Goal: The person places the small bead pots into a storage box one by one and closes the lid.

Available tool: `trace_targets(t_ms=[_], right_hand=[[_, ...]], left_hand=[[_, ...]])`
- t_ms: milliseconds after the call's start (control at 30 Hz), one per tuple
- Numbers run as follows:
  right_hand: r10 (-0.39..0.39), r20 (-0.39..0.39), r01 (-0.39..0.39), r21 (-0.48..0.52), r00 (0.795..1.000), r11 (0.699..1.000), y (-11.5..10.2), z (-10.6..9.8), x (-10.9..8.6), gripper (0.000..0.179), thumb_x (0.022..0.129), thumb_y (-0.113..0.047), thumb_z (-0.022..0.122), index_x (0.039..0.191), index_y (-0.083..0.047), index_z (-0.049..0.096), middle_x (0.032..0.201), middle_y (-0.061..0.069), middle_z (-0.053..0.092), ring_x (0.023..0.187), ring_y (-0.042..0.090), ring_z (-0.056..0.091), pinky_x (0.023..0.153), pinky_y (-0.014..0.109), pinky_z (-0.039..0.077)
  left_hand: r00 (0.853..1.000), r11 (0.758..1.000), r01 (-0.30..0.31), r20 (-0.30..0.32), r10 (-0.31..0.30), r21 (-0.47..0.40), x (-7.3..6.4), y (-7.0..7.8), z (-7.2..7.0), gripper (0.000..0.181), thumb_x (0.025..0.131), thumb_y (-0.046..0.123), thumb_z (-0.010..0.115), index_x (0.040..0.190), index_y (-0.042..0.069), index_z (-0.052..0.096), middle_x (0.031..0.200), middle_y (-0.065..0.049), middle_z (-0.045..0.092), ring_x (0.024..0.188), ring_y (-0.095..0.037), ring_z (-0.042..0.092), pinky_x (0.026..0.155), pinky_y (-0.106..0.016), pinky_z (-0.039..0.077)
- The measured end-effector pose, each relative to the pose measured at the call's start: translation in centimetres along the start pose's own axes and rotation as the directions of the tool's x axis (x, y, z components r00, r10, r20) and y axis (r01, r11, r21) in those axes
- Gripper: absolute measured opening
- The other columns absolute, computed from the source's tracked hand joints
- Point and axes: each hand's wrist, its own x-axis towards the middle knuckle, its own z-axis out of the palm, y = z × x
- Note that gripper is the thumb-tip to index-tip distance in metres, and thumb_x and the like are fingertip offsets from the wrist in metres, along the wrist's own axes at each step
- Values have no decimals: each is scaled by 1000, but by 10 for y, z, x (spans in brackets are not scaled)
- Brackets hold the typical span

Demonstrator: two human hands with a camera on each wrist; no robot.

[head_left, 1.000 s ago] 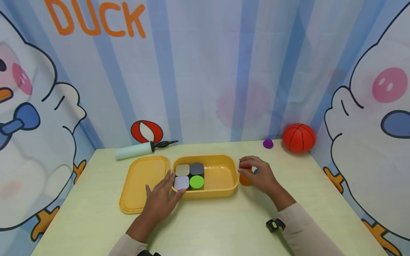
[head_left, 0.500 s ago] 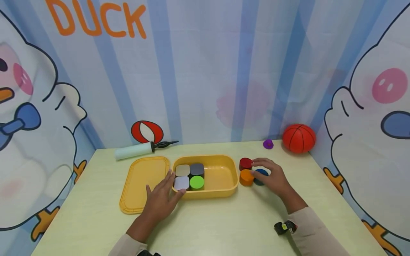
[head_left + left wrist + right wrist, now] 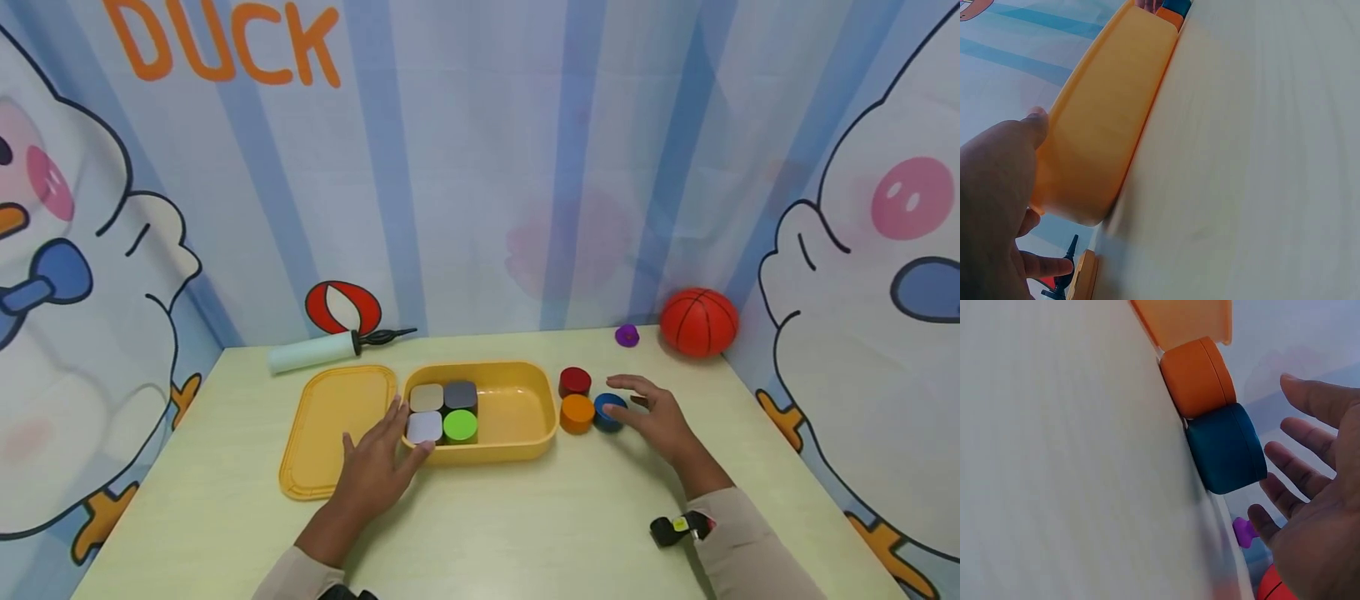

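My left hand (image 3: 377,471) rests against the left end of an open yellow box (image 3: 517,452), its thumb at the front rim. In the box's left part sit a beige piece (image 3: 427,398), a dark grey piece (image 3: 461,395) and a lavender piece (image 3: 424,427) with rounded-square tops, plus a round green one (image 3: 461,426). Right of the box stand small round pots: red (image 3: 575,381), orange (image 3: 577,414) and blue (image 3: 608,416). My right hand (image 3: 660,421) hovers with spread fingers just over the blue pot (image 3: 1225,450), its thumb overlapping that pot in the head view.
A yellow lid (image 3: 337,442) lies left of the box. Behind it is a pale green hand pump (image 3: 315,353) with a black nozzle. At the back right are a purple knob-like piece (image 3: 627,336) and a red toy basketball (image 3: 699,322). A striped duck curtain encloses the table.
My right hand has drawn back to the right, from over the red and orange pots to the blue one, uncovering all three. My left hand stays at the box.
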Motion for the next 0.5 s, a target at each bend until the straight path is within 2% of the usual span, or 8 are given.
trace_targets(t_ms=[133,233,367,500], right_hand=[[28,28,-29,21,999,999,7,-1,-1,52,102,-18,78,148,2,63,159,23,58,153,44,47,126,67,40],[93,46,-96,52,995,994,11,-1,-2,56,103,-22,78,153,-1,60,163,21,55,154,41,47,127,63,41],[187,78,-195,114,979,974,13,-1,-1,65,103,-30,78,159,-6,55,168,20,51,152,43,50,128,61,41],[246,125,-265,168,961,949,13,-1,-1,71,102,-28,79,163,-7,50,173,21,44,154,48,47,130,66,36]], left_hand=[[1000,1000,3,9,-3,-8,0,0,0,90,106,68,56,174,14,30,181,-4,27,163,-38,40,122,-91,8],[1000,1000,8,19,-8,-7,1,1,0,91,106,69,55,174,15,29,182,-4,27,164,-37,40,122,-91,8],[1000,1000,10,12,-10,-8,0,1,-1,88,107,64,59,173,13,31,181,-5,27,163,-38,41,122,-91,9],[1000,1000,11,8,-11,-12,0,2,-2,88,107,63,59,173,13,31,181,-5,27,163,-38,41,122,-91,9]])
